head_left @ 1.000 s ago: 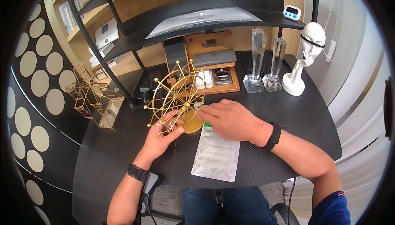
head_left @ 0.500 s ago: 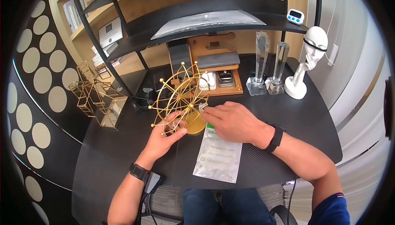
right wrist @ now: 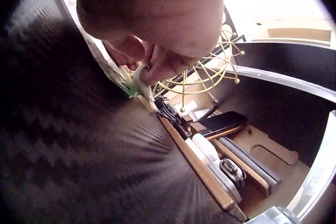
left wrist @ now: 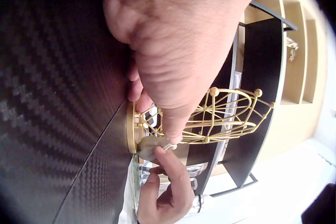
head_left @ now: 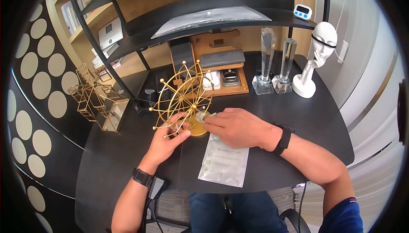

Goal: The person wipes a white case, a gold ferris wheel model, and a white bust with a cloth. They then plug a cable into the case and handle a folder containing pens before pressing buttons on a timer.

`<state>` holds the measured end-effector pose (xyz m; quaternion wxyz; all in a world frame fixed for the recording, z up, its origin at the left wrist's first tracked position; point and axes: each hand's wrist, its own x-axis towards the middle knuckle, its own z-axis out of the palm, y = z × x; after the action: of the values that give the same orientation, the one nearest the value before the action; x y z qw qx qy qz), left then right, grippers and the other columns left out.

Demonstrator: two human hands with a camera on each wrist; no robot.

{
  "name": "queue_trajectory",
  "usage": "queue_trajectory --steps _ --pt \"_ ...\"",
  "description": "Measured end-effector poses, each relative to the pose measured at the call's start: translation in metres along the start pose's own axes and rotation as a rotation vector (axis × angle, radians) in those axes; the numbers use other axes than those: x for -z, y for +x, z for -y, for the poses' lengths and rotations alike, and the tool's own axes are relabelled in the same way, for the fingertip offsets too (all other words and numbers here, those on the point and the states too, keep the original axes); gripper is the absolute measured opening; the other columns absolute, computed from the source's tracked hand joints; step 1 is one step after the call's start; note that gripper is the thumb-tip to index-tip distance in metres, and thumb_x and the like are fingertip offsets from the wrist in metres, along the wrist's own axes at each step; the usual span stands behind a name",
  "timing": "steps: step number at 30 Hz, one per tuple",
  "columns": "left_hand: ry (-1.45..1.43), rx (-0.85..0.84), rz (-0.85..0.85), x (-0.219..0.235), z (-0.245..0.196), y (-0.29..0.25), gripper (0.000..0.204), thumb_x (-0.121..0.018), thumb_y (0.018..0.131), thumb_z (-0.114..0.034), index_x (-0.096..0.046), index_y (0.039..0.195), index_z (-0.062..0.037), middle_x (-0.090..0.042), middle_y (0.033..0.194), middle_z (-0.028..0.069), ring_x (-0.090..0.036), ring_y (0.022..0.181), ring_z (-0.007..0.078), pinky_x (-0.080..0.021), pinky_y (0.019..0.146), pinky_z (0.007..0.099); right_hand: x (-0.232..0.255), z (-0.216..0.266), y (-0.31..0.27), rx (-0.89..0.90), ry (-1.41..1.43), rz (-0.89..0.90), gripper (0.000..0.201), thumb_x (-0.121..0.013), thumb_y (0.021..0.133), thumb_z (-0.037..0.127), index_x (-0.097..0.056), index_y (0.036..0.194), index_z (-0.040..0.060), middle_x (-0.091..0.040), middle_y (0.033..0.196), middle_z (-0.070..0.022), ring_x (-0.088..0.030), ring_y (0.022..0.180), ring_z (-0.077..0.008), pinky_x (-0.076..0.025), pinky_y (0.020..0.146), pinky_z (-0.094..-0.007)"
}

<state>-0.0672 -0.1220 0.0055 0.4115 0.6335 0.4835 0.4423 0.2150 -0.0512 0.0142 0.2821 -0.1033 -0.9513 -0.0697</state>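
A gold wire wheel ornament [head_left: 181, 98] stands on its round gold base [head_left: 198, 126] on the black desk. My left hand [head_left: 168, 141] holds its lower left part, fingers behind the wires and thumb in front. My right hand [head_left: 238, 128] pinches a small pale cloth [head_left: 201, 117] near the base; in the left wrist view the greyish cloth [left wrist: 149, 147] lies against the base, and in the right wrist view the cloth [right wrist: 142, 81] sticks out from the fingertips. Under my right hand lies a white printed packet [head_left: 223, 164].
Behind the wheel stands a wooden organizer [head_left: 236, 89] with devices. Two crystal trophies [head_left: 266, 62] and a white head sculpture [head_left: 304, 83] are at the back right. Another gold frame ornament [head_left: 96, 98] stands at the left, and a black shelf [head_left: 140, 41] spans the back.
My right hand has moved the cloth slightly down and left, from beside the wheel's hub to the base. My left hand keeps its hold on the ornament.
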Motion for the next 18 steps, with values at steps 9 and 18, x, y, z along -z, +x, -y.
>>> queue_trajectory --steps 9,18 --pt "0.018 0.008 0.014 0.0007 -0.0028 0.0004 0.065 -0.081 0.099 -0.015 -0.052 0.156 -0.0034 -0.072 0.117 -0.0009 -0.060 0.099 0.0054 -0.049 0.088 0.0236 0.0012 -0.0022 -0.0004 -0.119 -0.083 0.018 0.041 -0.067 0.086 0.009 -0.068 0.125 -0.0004 -0.072 0.123 -0.0086 -0.069 0.103 -0.0229 -0.052 0.091 -0.0371" --pt "0.052 0.006 0.015 0.0041 0.0030 0.0009 0.063 -0.080 0.100 -0.016 -0.053 0.155 -0.0046 -0.072 0.118 -0.0015 -0.060 0.096 0.0042 -0.048 0.085 0.0221 0.0000 -0.0029 -0.0022 -0.100 -0.055 0.093 0.039 -0.065 0.087 0.007 -0.069 0.125 0.0010 -0.072 0.117 -0.0083 -0.068 0.106 -0.0228 -0.051 0.092 -0.0368"
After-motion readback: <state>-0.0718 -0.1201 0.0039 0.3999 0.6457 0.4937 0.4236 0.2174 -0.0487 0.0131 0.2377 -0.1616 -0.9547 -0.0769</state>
